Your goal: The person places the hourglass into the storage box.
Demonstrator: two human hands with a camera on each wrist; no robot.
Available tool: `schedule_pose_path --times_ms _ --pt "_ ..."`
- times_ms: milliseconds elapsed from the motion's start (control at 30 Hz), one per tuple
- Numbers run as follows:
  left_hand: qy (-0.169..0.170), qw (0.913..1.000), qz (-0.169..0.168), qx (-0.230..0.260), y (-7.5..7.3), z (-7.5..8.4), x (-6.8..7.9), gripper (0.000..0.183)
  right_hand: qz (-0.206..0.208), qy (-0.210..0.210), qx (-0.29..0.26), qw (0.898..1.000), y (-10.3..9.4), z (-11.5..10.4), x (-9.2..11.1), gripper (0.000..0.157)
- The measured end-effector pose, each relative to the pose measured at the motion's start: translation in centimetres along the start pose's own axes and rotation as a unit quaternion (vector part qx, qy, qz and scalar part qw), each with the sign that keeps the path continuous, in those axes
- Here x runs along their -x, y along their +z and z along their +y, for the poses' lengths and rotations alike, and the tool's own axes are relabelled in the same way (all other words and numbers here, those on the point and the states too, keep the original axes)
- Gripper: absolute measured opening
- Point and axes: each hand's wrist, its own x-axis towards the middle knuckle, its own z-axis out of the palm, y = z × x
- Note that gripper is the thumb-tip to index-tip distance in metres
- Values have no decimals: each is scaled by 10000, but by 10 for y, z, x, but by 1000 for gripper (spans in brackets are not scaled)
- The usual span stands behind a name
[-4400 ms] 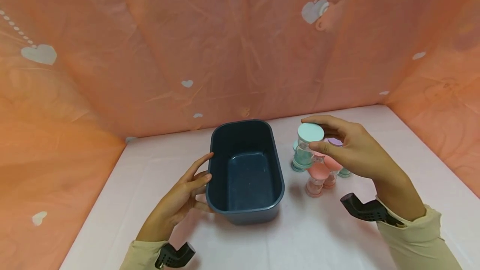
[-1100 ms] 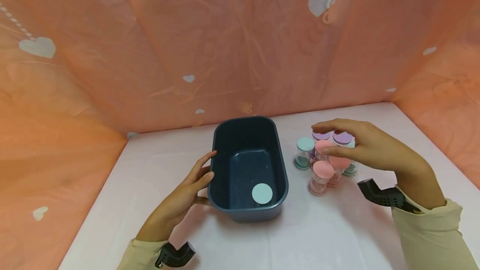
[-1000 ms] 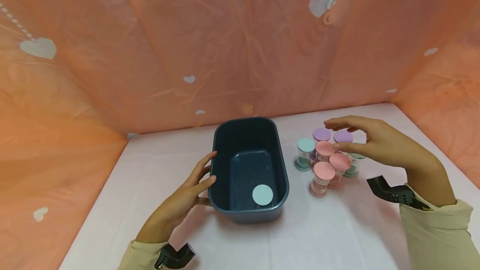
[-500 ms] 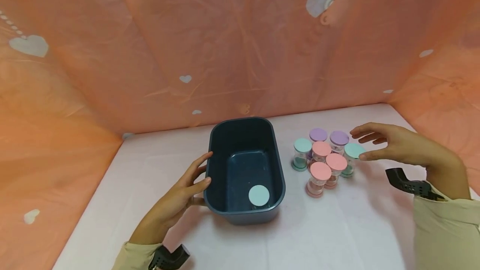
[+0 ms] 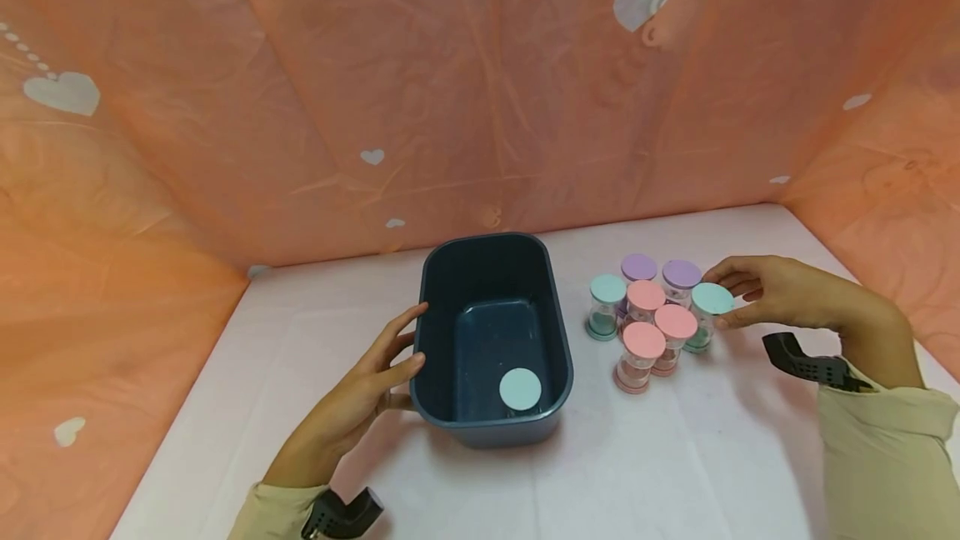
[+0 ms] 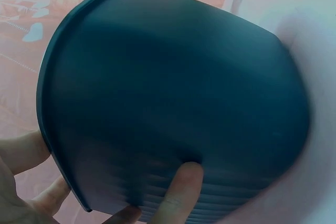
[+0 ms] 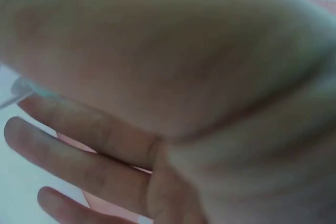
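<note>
A deep, dark-blue, rectangular plastic bin with rounded corners is standing near the middle of a table covered in pale pinkish-white cloth. The person's left hand is resting against the bin's left side, its fingers spreading wide along the rim and wall and its thumb lying at the rim; the left wrist view is showing a fingertip touching the outer wall. Inside the bin, near its near right corner, a small container with a round mint-green cap is sitting upright, showing mostly its cap. To the right of the bin, seven clear, capped containers are standing upright in a close cluster: a left mint-capped container, two purple-capped ones at the far side, three pink-capped ones between and nearer, and a right mint-capped container at the cluster's right edge. The person's right hand is lying just to the right of this last one, narrowing around it, with the thumb on its near side and the fingers by the far edge of its cap; whether they are pinching it, one cannot tell. The right wrist view is mostly filling with the blurred hand. Behind the table, an orange-pink sheet with white hearts is hanging.
</note>
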Motion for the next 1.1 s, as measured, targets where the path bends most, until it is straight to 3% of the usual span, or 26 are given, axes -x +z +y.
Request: schedule_pose_path --times_ms 300,533,867,1100 --pt "38 9999 45 92 0 -3 -3 63 37 100 400 9991 -4 -3 2 41" --pt "-75 9999 76 111 1 -6 -1 63 -16 400 246 9989 -4 -1 7 45" --pt "-82 9999 84 91 1 -4 -3 62 433 404 -423 9974 -11 3 13 40" --pt "-45 9999 69 98 1 -4 -5 62 653 544 -374 9957 -17 5 11 44"
